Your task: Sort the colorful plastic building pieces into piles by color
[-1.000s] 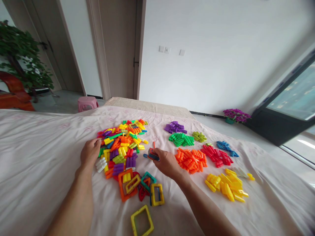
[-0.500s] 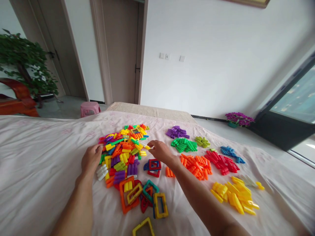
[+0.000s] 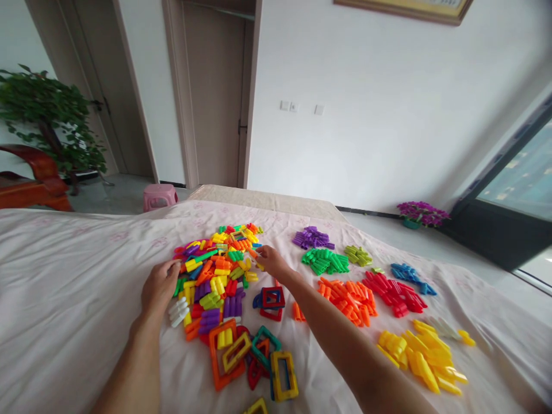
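Note:
A mixed heap of coloured plastic pieces lies on the pale cloth. At its left edge is my left hand, fingers bent together near an orange and a yellow piece; what they grip, if anything, is too small to tell. My right hand is at the heap's right side, its fingers closed on a small piece that looks orange and white. White pieces lie just below my left hand. Flat frame-shaped pieces, among them a yellow frame and a red frame, lie nearer to me.
Sorted piles stand to the right: purple, green, orange, red, blue, yellow and olive. Beyond the cloth are a pink stool, a plant and purple flowers.
An orange piece now shows at my right fingertips, where a yellow and white one showed before. My left hand has hardly moved. The view has tilted slightly upward.

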